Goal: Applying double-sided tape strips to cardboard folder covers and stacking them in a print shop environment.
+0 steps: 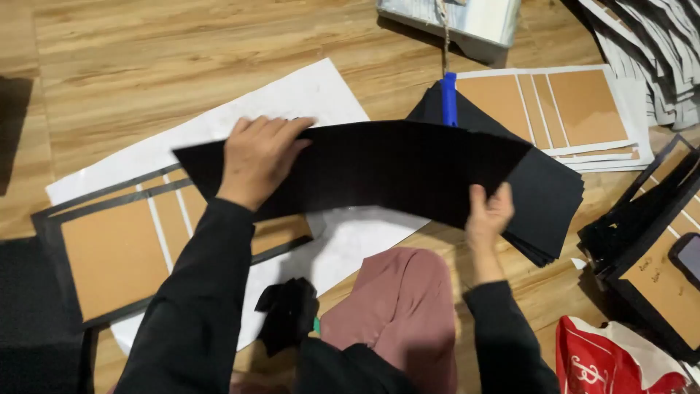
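both the left hand [257, 157] and right hand [487, 213] held a long black paper sheet [379, 169] up; a stack of black sheets [547, 197] lay just beyond the right hand, still waiting

I count two hands, my left hand [257, 157] and right hand [487, 213], on one black sheet [379, 169]. One stack of black sheets [543, 193] lies on the floor [146, 58], with one blue-handled tool [449, 98], one large white sheet [292, 98], one red bag [605, 361] and one phone [687, 257] (partly cut off at the floor's right edge).
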